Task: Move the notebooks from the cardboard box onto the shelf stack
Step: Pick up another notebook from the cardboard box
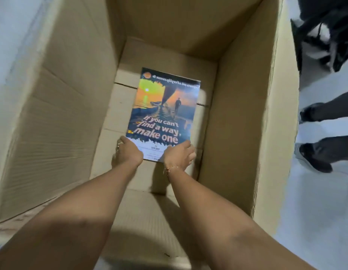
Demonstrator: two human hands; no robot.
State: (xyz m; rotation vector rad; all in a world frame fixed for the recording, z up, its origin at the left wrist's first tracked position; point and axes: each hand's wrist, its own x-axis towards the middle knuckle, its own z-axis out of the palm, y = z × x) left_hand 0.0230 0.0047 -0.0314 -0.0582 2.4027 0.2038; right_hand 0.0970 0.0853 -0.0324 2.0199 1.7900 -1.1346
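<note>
1. The notebook [163, 114] lies at the bottom of the deep cardboard box [58, 114], roughly in the middle of the floor, its cover reading "If you can't find a way, make one". The left hand [126, 151] grips its near-left corner and the right hand [180, 153] its near-right corner, each hand closed over the edge.
2. Both holds sit on the near edge alone, so the far end would probably droop as it comes up. A glossy cover could then slide out of the fingers and drop back into the box.
3. The box walls stand tall around the arms. A tilted notebook could catch on the near wall on the way out, bending the cover.
4. Someone's legs and dark shoes [315, 158] stand just right of the box, so swinging the notebook out that way risks a bump.
5. Whether this is one notebook or a thin stack cannot be told; its thickness does not show.
6. The fingertips under the edge are hidden, so how far they reach beneath is unclear.
7. The shelf stack is out of view, and the dark shape [323, 32] at far right is too blurred to name.
</note>
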